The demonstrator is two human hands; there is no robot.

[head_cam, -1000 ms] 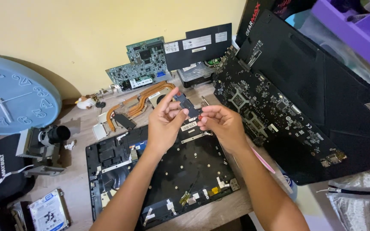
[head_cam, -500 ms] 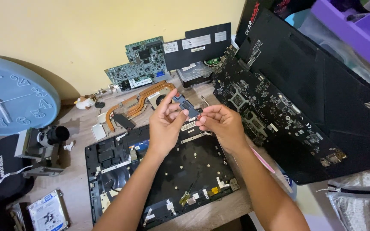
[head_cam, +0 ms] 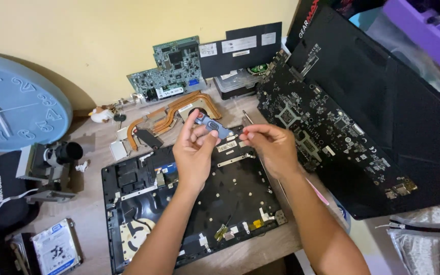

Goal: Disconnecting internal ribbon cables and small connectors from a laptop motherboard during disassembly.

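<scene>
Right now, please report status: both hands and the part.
Left hand pinches small blue-grey part above open laptop chassis. Right hand beside it, fingertips closed, contents unclear. Black motherboard close at right.

Your hands are working above the opened laptop base (head_cam: 189, 203), with open air overhead. To your right, a tilted motherboard (head_cam: 322, 122) and black lid (head_cam: 398, 112) are walling off passage. Behind, copper heat pipes (head_cam: 171, 114) and a green circuit board (head_cam: 171, 69) are crowding the worktop (head_cam: 87, 203). A blue clock (head_cam: 11, 102) is blocking the left.
</scene>
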